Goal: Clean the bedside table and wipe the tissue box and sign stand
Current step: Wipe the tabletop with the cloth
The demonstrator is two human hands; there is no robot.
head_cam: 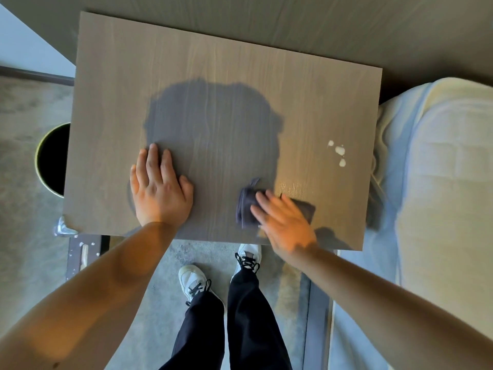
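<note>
Right hand (284, 221) presses flat on the cloth (246, 206); spill (340, 153) lies at one o'clock, nearer it than the flat, empty left hand (157, 188).

The right hand (284, 222) is motion-blurred — it hides most of the cloth (246, 206).

Wooden bedside table (213, 62) carries a grey cloth (246, 206) and white droplets (339, 152)
</note>
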